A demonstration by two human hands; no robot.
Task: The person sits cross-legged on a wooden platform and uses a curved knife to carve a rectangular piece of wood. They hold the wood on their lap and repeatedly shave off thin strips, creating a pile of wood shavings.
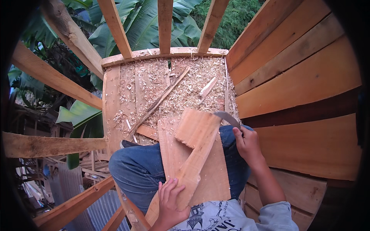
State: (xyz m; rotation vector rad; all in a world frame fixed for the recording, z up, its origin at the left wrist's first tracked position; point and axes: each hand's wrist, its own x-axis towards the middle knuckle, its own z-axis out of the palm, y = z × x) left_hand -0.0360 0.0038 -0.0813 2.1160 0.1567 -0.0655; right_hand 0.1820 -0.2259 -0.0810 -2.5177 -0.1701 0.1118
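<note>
Across my lap lies a flat board [216, 169]. On top of it rests a pale workpiece [200, 129], sawn or cut from wood, with a broad block at its far end and a long narrower part running back toward me. My left hand [172, 198] holds the near part of this workpiece, fingers over its edge. In my right hand [248, 143] is a knife with a curved grey blade [228, 118]. The blade touches or nearly touches the far right corner of the block; I cannot tell which. My fist hides most of the knife's handle.
Wood shavings [181, 92] cover the plank floor [111, 92] ahead. A long dark-edged stick [160, 101] and a short wood offcut [208, 86] lie among them. Wooden posts [165, 27] stand in front and left; a plank wall [296, 84] rises on the right. Banana leaves [140, 27] hang outside.
</note>
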